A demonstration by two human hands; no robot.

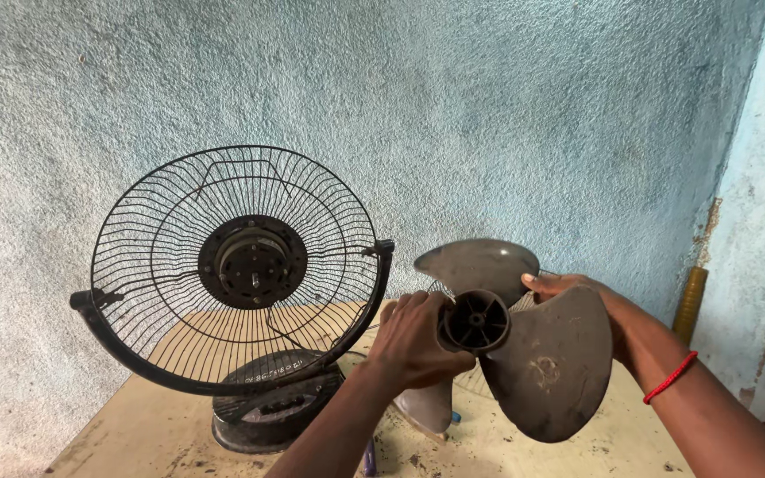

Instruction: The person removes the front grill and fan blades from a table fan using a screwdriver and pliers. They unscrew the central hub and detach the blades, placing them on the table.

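Note:
A dusty grey three-bladed fan propeller (pixel 549 363) is held up above the table, its round hub facing me. My left hand (pixel 414 339) is closed around the hub from the left. My right hand (pixel 568 284) grips the blade's upper edge from behind, a red string on its wrist. To the left stands a black table fan (pixel 250 292) with its rear wire guard tilted up, the motor shaft bare at its centre and its base below.
The fan stands on a worn, stained light wooden table (pixel 135 434). A rough pale blue wall (pixel 489 106) rises close behind. A yellowish stick (pixel 691 301) leans in the right corner. Another wire grille shows partly behind the propeller.

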